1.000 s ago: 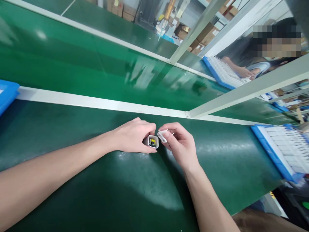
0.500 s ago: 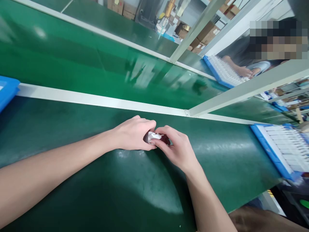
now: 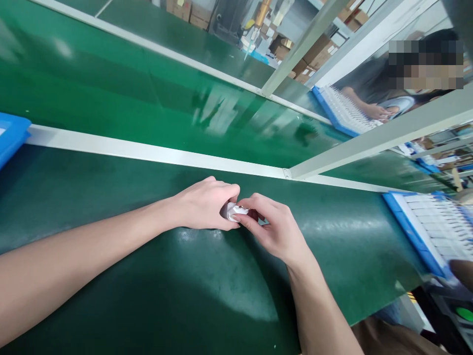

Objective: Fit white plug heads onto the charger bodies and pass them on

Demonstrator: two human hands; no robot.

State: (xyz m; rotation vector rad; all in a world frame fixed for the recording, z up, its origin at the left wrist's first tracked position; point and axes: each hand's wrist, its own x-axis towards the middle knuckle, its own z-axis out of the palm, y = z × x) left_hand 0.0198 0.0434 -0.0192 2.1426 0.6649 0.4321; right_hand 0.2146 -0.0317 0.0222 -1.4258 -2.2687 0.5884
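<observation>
A small white object point(image 3: 235, 211) is between my two hands, low over the green work surface point(image 3: 155, 286). My left hand point(image 3: 209, 204) is wrapped round its left end, back of the hand up, hiding much of it. The thumb and index finger of my right hand point(image 3: 271, 222) pinch its right end. Its exact shape cannot be made out, as the fingers cover most of it.
A white rail point(image 3: 155, 154) runs behind my hands and meets a slanted post point(image 3: 354, 140). At the right is a blue tray point(image 3: 414, 234) with white pieces; another blue tray point(image 3: 13, 138) is at the left edge. Beyond the rail, a person point(image 3: 369, 84) sits by a tray.
The fingers of my right hand have shifted slightly, and a little more of the white object's smooth edge shows. A dark shape has come in at the right edge, by the tray.
</observation>
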